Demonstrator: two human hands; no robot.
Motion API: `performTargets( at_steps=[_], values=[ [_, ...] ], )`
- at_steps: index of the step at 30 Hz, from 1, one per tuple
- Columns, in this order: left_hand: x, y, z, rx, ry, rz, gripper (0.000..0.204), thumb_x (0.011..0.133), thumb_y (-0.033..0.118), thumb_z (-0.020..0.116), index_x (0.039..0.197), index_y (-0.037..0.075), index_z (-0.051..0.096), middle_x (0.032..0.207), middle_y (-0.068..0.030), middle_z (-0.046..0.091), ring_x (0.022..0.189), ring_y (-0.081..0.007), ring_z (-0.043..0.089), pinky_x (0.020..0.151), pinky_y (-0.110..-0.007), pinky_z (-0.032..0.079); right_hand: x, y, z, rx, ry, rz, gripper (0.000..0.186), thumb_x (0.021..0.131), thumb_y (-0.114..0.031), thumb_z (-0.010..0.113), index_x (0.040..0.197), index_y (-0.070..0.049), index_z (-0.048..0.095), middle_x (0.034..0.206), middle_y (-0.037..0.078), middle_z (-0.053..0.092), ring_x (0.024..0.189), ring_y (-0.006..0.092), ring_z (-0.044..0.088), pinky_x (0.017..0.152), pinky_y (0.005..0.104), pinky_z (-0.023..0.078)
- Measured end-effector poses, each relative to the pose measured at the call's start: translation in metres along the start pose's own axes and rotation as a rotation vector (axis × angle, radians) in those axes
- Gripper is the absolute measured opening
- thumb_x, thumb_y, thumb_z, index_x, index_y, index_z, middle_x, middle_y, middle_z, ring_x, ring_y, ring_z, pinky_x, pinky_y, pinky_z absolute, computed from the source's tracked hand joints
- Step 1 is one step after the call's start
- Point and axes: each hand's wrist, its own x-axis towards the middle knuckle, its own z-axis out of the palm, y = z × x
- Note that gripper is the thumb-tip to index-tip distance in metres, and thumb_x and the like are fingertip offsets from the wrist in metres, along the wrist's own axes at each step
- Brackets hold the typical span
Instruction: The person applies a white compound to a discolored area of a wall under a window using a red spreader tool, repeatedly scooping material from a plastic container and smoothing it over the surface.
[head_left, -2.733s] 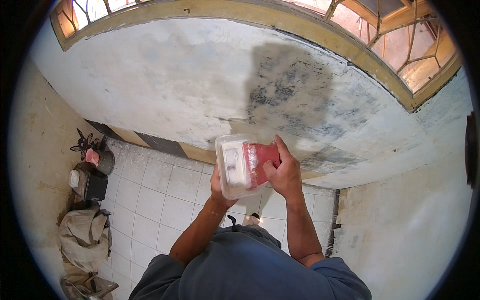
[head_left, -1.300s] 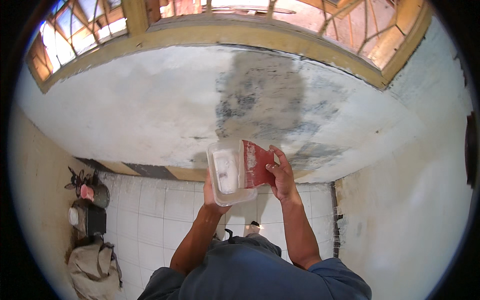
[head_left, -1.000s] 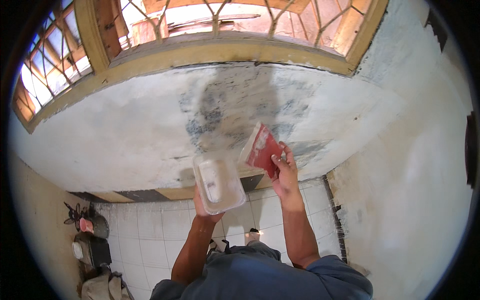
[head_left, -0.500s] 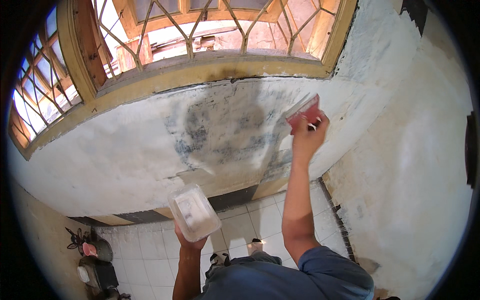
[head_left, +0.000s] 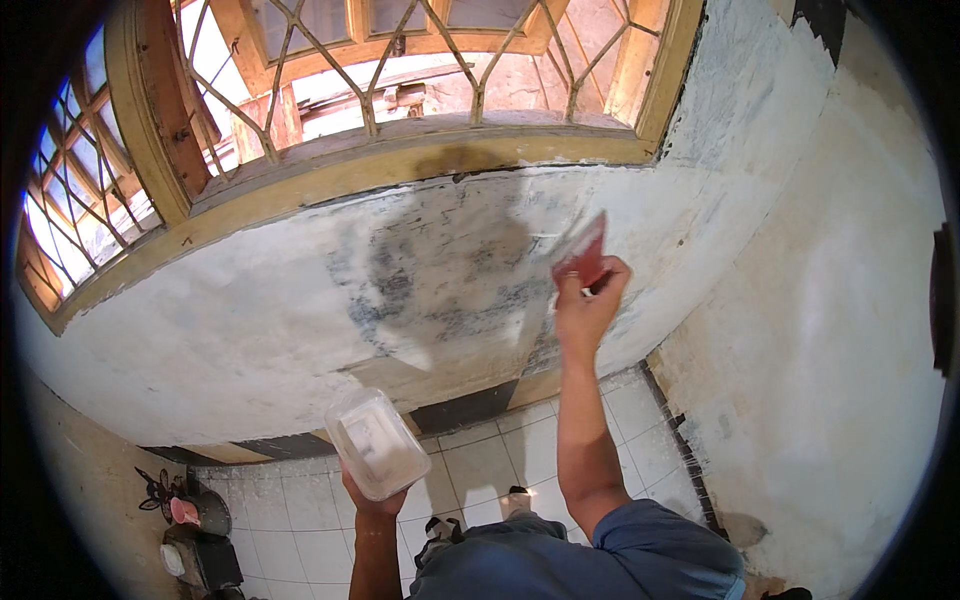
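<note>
In my right hand (head_left: 592, 305) is a red putty scraper (head_left: 584, 255), its fingers pinched round the near edge. The scraper is tilted and slightly blurred, close against the wall (head_left: 250, 310) below the window; whether its edge touches cannot be told. White filler covers much of that wall, with dark grey patches showing through in the middle, where my shadow falls. My left hand (head_left: 376, 492) holds up a clear plastic tub (head_left: 378, 445) from beneath, with whitish paste inside. Most of the left fingers are hidden under the tub.
Above the wall runs a yellow wooden window frame (head_left: 420, 160) with a metal grille (head_left: 372, 100). A second wall (head_left: 800, 370) stands on the right. White floor tiles (head_left: 480, 470) lie below. A dark bucket (head_left: 213, 512) and a black container (head_left: 215, 555) stand at lower left.
My right hand has moved down and a little left with the scraper, which has turned steeper. The tub has shifted slightly left and down with my left hand.
</note>
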Motion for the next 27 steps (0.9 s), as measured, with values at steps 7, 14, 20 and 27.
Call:
performTargets(
  at_steps=[7, 14, 20, 27],
  values=[
    [-0.006, -0.003, 0.018, -0.016, 0.030, -0.027, 0.051, 0.097, 0.042, 0.051, 0.138, 0.012, 0.046, 0.124, -0.0081, 0.061, 0.109, -0.0285, 0.064, 0.087, -0.052, 0.057, 0.012, 0.043, 0.009, 0.278, 0.059, 0.357, 0.031, 0.082, 0.003, 0.057, 0.108, -0.004, 0.042, 0.085, 0.006, 0.052, 0.067, 0.0134, 0.054, 0.054, 0.0280, 0.046],
    [-0.011, 0.001, 0.018, 0.104, 0.036, 0.100, 0.058, 0.083, 0.010, 0.072, 0.135, 0.006, 0.046, 0.126, -0.0098, 0.059, 0.108, -0.0242, 0.064, 0.083, -0.046, 0.060, -0.040, -0.010, 0.081, 0.086, -0.210, 0.087, 0.029, 0.081, 0.003, 0.056, 0.106, -0.006, 0.045, 0.083, 0.002, 0.050, 0.072, 0.0105, 0.049, 0.064, 0.0251, 0.044],
    [-0.007, 0.004, -0.009, -0.040, 0.062, -0.052, 0.057, 0.094, 0.050, 0.051, 0.138, 0.014, 0.045, 0.129, -0.0080, 0.057, 0.109, -0.0307, 0.064, 0.083, -0.057, 0.058, -0.051, -0.021, 0.039, 0.612, -0.250, 0.268, 0.031, 0.086, -0.007, 0.063, 0.110, -0.004, 0.043, 0.086, 0.006, 0.053, 0.076, 0.0118, 0.054, 0.068, 0.0264, 0.047],
    [-0.008, 0.000, -0.020, 0.039, 0.088, -0.069, 0.060, 0.094, 0.059, 0.040, 0.140, 0.020, 0.047, 0.127, -0.0070, 0.059, 0.113, -0.0326, 0.061, 0.080, -0.061, 0.056, 0.058, 0.029, 0.013, -0.111, -0.012, -0.153, 0.029, 0.082, 0.001, 0.062, 0.108, -0.006, 0.050, 0.082, 0.007, 0.056, 0.069, 0.0192, 0.058, 0.063, 0.0352, 0.050]
  ],
)
